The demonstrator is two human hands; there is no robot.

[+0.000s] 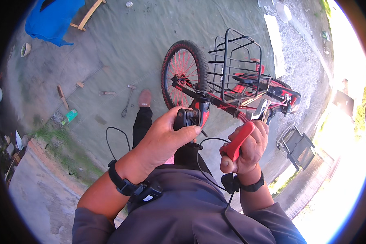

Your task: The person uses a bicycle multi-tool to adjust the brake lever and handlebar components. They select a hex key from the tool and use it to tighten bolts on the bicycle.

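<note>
A red and black bicycle (232, 95) stands in front of me, its front wheel (185, 73) with red spokes toward the left and a black wire basket (236, 65) above it. My left hand (166, 134) is wrapped around the black handlebar grip (187, 118). In my right hand (248, 148) is a tool with a red handle (238, 140), its metal jaws (261, 110) set against the bicycle's handlebar area. Both wrists carry black bands with wires.
A hammer (127, 101) and small wooden pieces lie on the grey ground to the left. My shoe (144, 97) shows beside the wheel. A blue cloth (53, 18) lies far left, a green bottle (70, 116) near grass. A folding stand (297, 144) lies at right.
</note>
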